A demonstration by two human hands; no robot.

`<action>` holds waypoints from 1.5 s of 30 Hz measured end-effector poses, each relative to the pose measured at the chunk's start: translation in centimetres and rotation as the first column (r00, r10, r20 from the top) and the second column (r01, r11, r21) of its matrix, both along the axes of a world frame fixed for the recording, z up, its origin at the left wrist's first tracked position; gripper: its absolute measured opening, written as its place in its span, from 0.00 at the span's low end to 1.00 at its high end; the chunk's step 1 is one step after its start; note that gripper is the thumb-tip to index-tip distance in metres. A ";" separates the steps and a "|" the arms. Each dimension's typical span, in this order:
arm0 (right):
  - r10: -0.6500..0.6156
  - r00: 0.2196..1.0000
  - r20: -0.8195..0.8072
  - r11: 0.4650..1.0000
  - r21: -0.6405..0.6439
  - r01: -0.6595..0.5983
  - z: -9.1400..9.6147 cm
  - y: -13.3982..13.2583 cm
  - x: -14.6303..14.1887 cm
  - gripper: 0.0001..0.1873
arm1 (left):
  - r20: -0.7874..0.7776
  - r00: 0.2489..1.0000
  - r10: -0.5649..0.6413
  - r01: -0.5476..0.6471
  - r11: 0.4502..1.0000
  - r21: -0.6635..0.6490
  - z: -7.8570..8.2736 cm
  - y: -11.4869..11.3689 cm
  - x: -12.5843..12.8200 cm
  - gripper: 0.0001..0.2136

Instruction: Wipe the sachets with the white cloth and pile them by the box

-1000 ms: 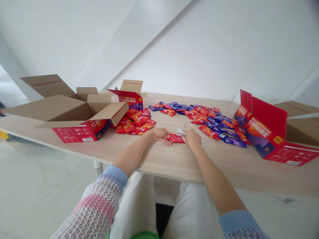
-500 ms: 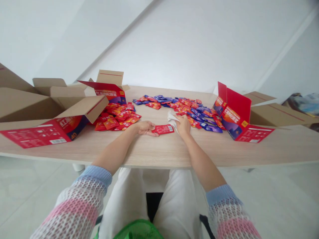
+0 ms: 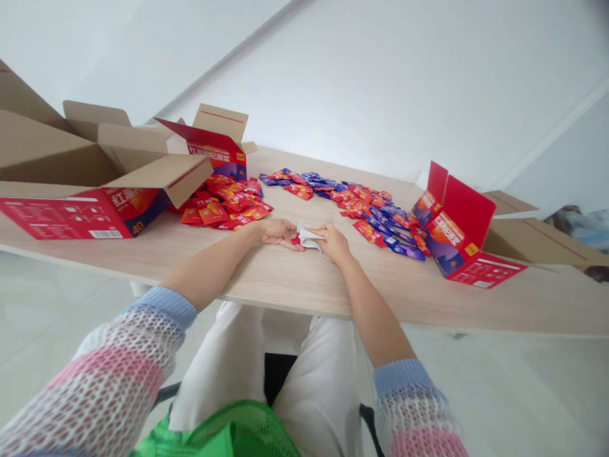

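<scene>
Pale wall (image 3: 380, 76) stands behind the wood-grained tabletop (image 3: 280, 279). From here I see the left hand (image 3: 277, 232) gripping a red sachet (image 3: 295, 240) by one end, while the right hand (image 3: 334, 243) pinches a white cloth (image 3: 311, 238) over the rest. The sachet lies between both sets of fingers, touching the left; its long axis is hidden. Bare tabletop runs to the near edge; farther off, a red heap (image 3: 228, 203) sits by the left box (image 3: 76, 219), a mixed heap (image 3: 380, 219) by the right box (image 3: 490, 270).
</scene>
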State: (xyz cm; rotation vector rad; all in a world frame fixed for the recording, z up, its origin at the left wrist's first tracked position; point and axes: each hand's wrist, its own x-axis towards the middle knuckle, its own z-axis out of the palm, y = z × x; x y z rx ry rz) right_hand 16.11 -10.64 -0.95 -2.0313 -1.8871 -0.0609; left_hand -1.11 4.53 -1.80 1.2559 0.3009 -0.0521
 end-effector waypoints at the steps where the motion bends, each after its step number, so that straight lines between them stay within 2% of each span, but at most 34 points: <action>1: -0.036 0.999 0.016 0.999 0.006 0.036 -0.1 0.0 0.2 0.21 | 0.003 1.000 -0.016 0.016 1.000 0.006 0.0 0.1 -0.1 0.11; 7: -0.245 0.967 0.071 0.969 -0.010 0.246 -0.4 0.2 1.1 0.22 | -0.009 0.999 -0.039 0.039 0.998 0.053 -0.2 0.6 -0.3 0.11; 14: -0.456 0.888 0.049 0.889 -0.012 0.458 -0.7 0.2 2.6 0.19 | -0.070 0.997 -0.017 0.021 0.998 0.063 0.1 0.2 -0.2 0.11; 17: -0.489 0.872 -0.016 0.872 -0.022 0.488 -0.6 0.0 3.4 0.18 | -0.060 0.998 -0.017 0.020 0.998 0.059 0.3 0.0 -0.2 0.13; 21: -0.471 0.871 -0.138 0.862 0.135 0.488 -0.2 -0.3 3.9 0.20 | -0.027 1.000 0.000 0.002 0.999 0.054 0.2 -0.2 -0.3 0.14; 23: -0.449 0.880 -0.155 0.856 0.207 0.473 0.1 -0.4 3.8 0.21 | -0.023 1.000 -0.003 0.005 0.998 0.058 0.2 -0.2 -0.2 0.14; 25: -0.440 0.888 -0.133 0.866 0.200 0.459 0.2 -0.5 3.4 0.22 | -0.030 1.000 -0.003 0.005 0.998 0.063 0.2 -0.2 -0.1 0.13; 29: -0.428 0.904 -0.016 0.904 0.017 0.428 0.2 -0.5 1.9 0.20 | -0.056 0.998 0.012 -0.008 0.998 0.058 0.1 -0.2 0.0 0.13; 32: -0.391 0.918 0.067 0.918 -0.048 0.395 0.3 -0.4 0.5 0.20 | -0.049 0.999 -0.001 0.003 0.999 0.053 0.1 0.0 0.0 0.13; 36: -0.202 0.974 0.104 0.977 -0.055 0.208 0.7 -0.5 -1.5 0.22 | -0.041 0.999 -0.036 0.038 0.998 0.057 0.1 0.1 0.0 0.12; 39: -0.042 0.994 0.103 0.997 -0.060 0.048 1.0 -0.6 -2.3 0.24 | -0.008 0.999 -0.041 0.041 0.997 0.064 0.0 0.2 0.0 0.15; 42: 0.101 0.993 0.067 0.993 -0.075 -0.096 1.0 -0.5 -1.6 0.24 | 0.019 0.999 -0.035 0.034 0.997 0.065 -0.2 0.2 0.1 0.19; 45: 0.211 0.977 -0.010 0.975 -0.069 -0.211 0.5 0.1 0.6 0.22 | 0.018 0.998 -0.061 0.060 0.997 0.058 -0.2 0.3 0.1 0.17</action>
